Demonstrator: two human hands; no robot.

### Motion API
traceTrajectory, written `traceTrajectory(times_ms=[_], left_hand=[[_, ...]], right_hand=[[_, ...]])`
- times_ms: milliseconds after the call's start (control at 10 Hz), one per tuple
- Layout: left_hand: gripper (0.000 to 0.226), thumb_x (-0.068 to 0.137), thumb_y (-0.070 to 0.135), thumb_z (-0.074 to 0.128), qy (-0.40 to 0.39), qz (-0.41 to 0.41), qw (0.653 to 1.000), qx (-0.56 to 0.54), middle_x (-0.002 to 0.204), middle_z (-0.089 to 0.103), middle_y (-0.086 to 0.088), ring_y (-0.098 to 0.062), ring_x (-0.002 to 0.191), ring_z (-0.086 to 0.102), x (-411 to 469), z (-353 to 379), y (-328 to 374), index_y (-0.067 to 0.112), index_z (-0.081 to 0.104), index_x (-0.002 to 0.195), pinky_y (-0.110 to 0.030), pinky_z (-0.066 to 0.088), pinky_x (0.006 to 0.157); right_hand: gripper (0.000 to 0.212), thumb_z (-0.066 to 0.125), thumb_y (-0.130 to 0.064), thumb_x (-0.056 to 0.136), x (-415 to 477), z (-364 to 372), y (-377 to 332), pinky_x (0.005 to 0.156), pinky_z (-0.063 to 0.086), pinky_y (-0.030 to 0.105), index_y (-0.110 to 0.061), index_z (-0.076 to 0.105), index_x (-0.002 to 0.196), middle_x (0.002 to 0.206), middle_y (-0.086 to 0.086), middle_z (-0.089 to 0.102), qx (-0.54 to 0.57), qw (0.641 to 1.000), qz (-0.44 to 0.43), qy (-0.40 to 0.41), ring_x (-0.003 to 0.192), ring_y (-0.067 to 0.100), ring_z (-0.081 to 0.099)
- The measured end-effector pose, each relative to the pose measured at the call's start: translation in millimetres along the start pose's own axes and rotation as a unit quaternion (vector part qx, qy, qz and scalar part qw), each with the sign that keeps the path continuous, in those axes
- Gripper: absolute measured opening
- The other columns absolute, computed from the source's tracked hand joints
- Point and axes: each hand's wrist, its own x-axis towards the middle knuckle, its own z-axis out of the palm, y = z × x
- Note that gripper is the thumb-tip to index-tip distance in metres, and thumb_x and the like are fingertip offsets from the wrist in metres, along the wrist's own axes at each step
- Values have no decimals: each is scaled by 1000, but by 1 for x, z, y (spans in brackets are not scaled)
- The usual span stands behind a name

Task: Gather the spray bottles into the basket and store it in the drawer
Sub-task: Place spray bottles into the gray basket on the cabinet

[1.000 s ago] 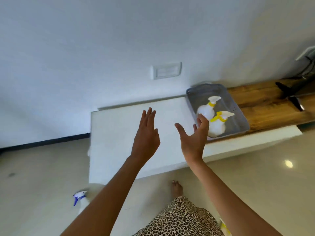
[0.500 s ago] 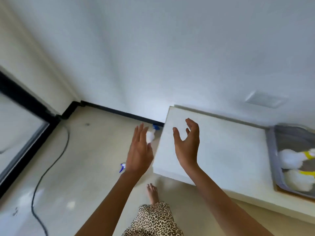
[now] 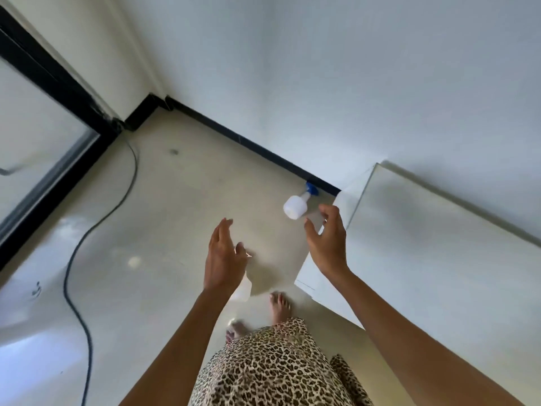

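Note:
A white spray bottle with a blue nozzle (image 3: 295, 207) lies on the floor beside the left end of the white cabinet (image 3: 424, 244), near the black skirting. My right hand (image 3: 326, 240) hovers open just to the right of and below it, apart from it. A second white bottle (image 3: 242, 290) lies on the floor mostly hidden behind my left hand (image 3: 224, 254), which is open with fingers spread and holds nothing. The basket and the drawer are out of sight.
A black cable (image 3: 87, 235) snakes across the cream floor at the left. A black-framed glass door (image 3: 44, 112) fills the left edge. My bare feet (image 3: 279, 307) and leopard-print skirt (image 3: 275, 367) are below the hands.
My view has swung left and down, so the basket with two yellow-collared bottles has left the frame. Both hands have moved toward the floor bottles and stay empty.

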Motion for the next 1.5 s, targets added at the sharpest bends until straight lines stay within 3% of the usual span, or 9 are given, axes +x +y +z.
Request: traceTrajectory(times_ms=[400, 700, 800, 1000, 1100, 1200, 1300, 1400, 1500], left_hand=[[43, 86, 25, 56, -85, -187, 979, 11, 129, 55, -9, -28, 112, 52, 110, 174, -209, 10, 46, 126, -31, 42, 81], [55, 78, 42, 63, -116, -302, 944, 59, 125, 56, -10, -30, 112, 53, 145, 289, -314, 12, 49, 122, -37, 45, 86], [54, 76, 40, 65, -113, -309, 942, 64, 118, 60, -9, -30, 107, 55, 151, 308, -327, 13, 51, 120, -35, 44, 81], [28, 77, 30, 68, -88, -300, 944, 108, 75, 53, -5, -26, 71, 50, 165, 331, -342, 7, 64, 93, -29, 38, 61], [26, 77, 30, 69, -92, -273, 952, 102, 74, 54, -7, -28, 71, 53, 168, 332, -345, 5, 64, 87, -28, 37, 59], [25, 79, 27, 68, -83, -267, 957, 71, 70, 53, -7, -29, 70, 54, 168, 328, -342, 3, 62, 80, -26, 32, 54], [26, 80, 23, 67, -55, -253, 966, 20, 56, 45, 0, -21, 58, 45, 166, 312, -324, 7, 54, 64, -23, 27, 46], [29, 80, 19, 67, -40, -239, 970, -8, 54, 43, 3, -18, 55, 42, 163, 293, -303, 11, 49, 58, -22, 28, 46], [29, 81, 13, 65, -18, -212, 977, -27, 54, 43, 2, -13, 52, 40, 163, 257, -265, 11, 48, 58, -23, 29, 47]], right_hand=[[54, 59, -31, 89, 160, 178, 204, 97, 39, 34, 3, 41, 128, 132, 20, 49, -102, 982, 155, -31, 120, 33, 49], [66, 53, -50, 86, 310, 218, 307, 91, 44, 28, -5, 43, 133, 131, 12, 56, -40, 968, 244, 29, 115, 27, 56], [66, 55, -53, 85, 339, 224, 315, 101, 45, 38, -10, 41, 135, 132, 9, 54, -21, 961, 275, -10, 116, 27, 55], [45, 51, -27, 94, 371, 239, 333, 110, 36, 37, -9, 43, 135, 143, 10, 45, -24, 961, 258, -100, 131, 24, 44], [39, 59, -25, 90, 374, 241, 309, 103, 44, 41, -14, 50, 126, 130, 6, 59, 21, 930, 350, -108, 118, 24, 56], [46, 60, -21, 89, 337, 249, 334, 103, 44, 45, -20, 44, 132, 134, 8, 55, 11, 935, 345, -87, 118, 26, 56], [48, 44, -36, 95, 260, 264, 349, 108, 34, 58, -30, 30, 141, 150, 16, 34, 28, 906, 367, -207, 127, 36, 46], [50, 59, -18, 90, 280, 260, 330, 102, 41, 58, -30, 39, 135, 141, 18, 46, 81, 920, 368, -108, 118, 39, 54], [44, 65, -17, 85, 284, 232, 253, 97, 48, 45, -11, 50, 126, 119, 8, 58, 114, 927, 355, -39, 106, 29, 59]])
